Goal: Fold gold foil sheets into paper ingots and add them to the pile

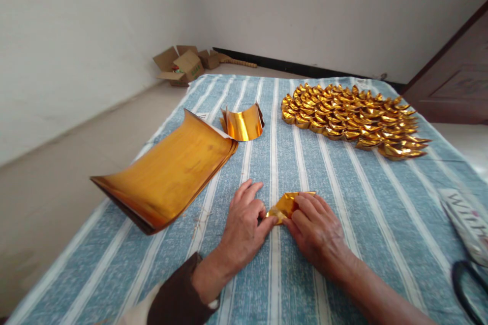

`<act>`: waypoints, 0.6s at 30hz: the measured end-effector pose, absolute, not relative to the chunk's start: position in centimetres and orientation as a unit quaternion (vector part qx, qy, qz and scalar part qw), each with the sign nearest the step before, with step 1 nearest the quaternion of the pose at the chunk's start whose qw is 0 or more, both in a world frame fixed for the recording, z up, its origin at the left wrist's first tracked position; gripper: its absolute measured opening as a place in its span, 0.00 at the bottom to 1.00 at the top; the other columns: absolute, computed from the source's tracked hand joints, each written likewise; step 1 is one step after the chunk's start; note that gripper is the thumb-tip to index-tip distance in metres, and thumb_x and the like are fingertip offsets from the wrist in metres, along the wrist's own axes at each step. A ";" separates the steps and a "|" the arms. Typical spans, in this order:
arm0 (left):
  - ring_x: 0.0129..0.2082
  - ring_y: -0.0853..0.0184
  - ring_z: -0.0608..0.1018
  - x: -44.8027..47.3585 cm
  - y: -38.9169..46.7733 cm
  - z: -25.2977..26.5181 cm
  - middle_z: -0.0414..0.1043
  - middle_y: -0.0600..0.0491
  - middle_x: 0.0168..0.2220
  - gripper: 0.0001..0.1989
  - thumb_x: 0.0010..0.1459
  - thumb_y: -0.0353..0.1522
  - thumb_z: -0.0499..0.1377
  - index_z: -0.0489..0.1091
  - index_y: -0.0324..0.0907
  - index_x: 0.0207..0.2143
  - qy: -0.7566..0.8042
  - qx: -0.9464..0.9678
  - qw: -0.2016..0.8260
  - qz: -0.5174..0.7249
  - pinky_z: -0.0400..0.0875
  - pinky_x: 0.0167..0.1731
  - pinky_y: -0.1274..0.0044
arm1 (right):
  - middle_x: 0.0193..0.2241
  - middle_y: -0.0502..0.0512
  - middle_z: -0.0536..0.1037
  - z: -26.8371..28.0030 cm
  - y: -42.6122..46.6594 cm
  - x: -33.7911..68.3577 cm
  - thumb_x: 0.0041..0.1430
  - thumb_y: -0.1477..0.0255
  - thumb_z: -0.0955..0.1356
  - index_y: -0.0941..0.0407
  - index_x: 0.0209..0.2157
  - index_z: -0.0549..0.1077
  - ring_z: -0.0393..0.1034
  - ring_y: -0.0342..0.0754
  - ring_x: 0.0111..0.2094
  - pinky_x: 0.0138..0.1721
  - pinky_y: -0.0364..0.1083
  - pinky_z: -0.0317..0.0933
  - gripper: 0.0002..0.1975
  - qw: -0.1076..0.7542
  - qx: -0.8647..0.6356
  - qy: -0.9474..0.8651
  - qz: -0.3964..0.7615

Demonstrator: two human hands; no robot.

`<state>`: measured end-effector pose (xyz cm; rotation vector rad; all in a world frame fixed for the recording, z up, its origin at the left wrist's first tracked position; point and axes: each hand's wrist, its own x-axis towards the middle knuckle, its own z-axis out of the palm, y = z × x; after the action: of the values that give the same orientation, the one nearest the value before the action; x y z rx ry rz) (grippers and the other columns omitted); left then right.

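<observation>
A small piece of gold foil paper (286,205), partly folded, lies on the striped cloth between my two hands. My left hand (246,216) pinches its left corner between thumb and index finger, with the other fingers stretched forward. Over the right side of the foil, my right hand (318,226) presses with thumb and bent fingers, hiding part of it. Beyond my left hand sits a stack of large gold foil sheets (171,172), curled at the edges. A smaller curved bundle of gold foil (244,123) stands behind that stack.
Rows of folded gold foil ingots (346,117) cover the far right of the table. A black-handled tool (470,284) and a lettered packet (467,223) lie at the right edge. Open cardboard boxes (183,66) stand on the floor behind the striped tablecloth (263,162).
</observation>
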<state>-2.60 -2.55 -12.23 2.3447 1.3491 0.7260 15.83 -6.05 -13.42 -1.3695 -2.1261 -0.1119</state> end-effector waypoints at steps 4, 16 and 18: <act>0.63 0.48 0.57 -2.6 -2.5 -12.1 0.64 0.41 0.57 0.13 0.54 0.31 0.64 0.62 0.40 0.23 0.477 0.825 0.174 0.249 0.57 0.57 0.53 | 0.37 0.58 0.74 -13.5 -6.1 15.9 0.64 0.71 0.64 0.57 0.30 0.71 0.68 0.55 0.45 0.50 0.58 0.62 0.09 0.285 -0.517 -0.806 -0.040; 0.63 0.49 0.57 -2.4 -2.6 -11.8 0.63 0.40 0.58 0.13 0.53 0.30 0.64 0.62 0.40 0.23 0.484 0.821 0.184 0.241 0.57 0.57 0.53 | 0.40 0.61 0.74 -13.5 -6.4 16.0 0.63 0.73 0.65 0.55 0.44 0.73 0.66 0.58 0.49 0.51 0.58 0.61 0.09 0.232 -0.517 -0.820 -0.076; 0.63 0.49 0.57 -2.4 -2.6 -11.8 0.63 0.40 0.58 0.13 0.54 0.30 0.64 0.62 0.40 0.23 0.485 0.820 0.183 0.243 0.57 0.57 0.52 | 0.41 0.62 0.73 -13.5 -6.5 15.9 0.63 0.73 0.65 0.55 0.47 0.73 0.66 0.59 0.49 0.51 0.59 0.61 0.11 0.220 -0.516 -0.823 -0.087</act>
<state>-2.38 -2.59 -11.79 2.3145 1.3673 0.6845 15.92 -6.52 -13.46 -1.4255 -2.2771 -0.2401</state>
